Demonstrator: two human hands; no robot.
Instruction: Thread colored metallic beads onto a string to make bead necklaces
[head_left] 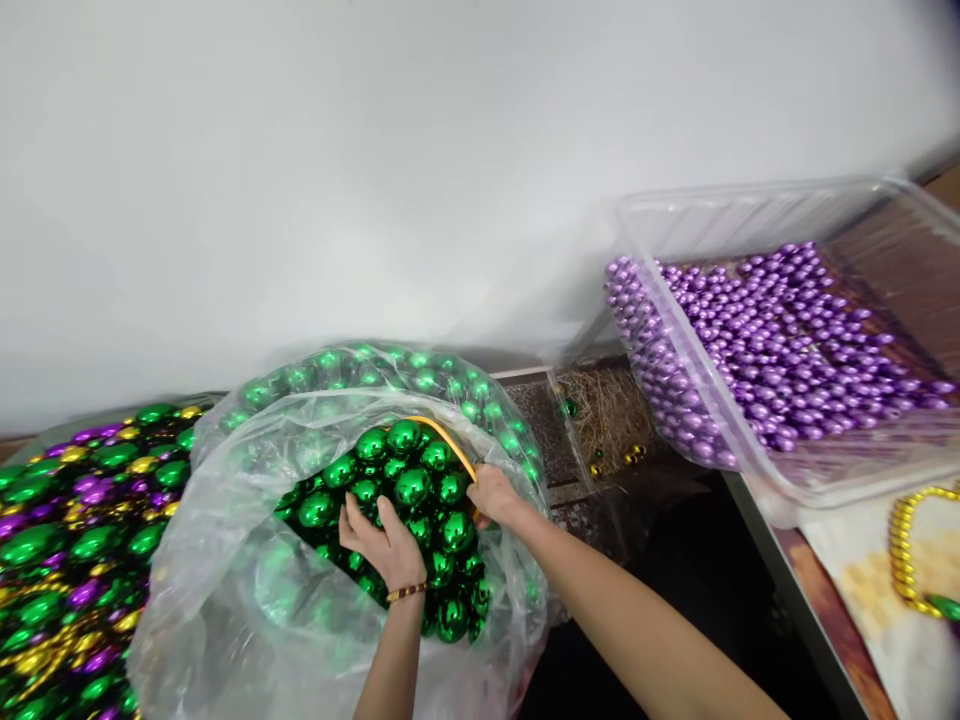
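A large clear plastic bag (202, 570) stands in front of me, filled with shiny green balls (412, 487) of mixed sizes. Inside its mouth, my left hand (386, 545) rests on the balls with the fingers apart; it wears a beaded bracelet (406, 592). My right hand (495, 495) is closed at the right side of the opening, gripping a thin orange-yellow band (446, 435) that curves over the balls along the back rim. Whether the band is a cord or a strip, I cannot tell.
Green, purple and gold beads (94, 510) are heaped at the left. On the right, a clear plastic bin (757, 485) holds purple beads (780, 350). A gold bead string (902, 550) lies on the table edge below it. Another clear container (611, 410) sits between, holding straw-like strands.
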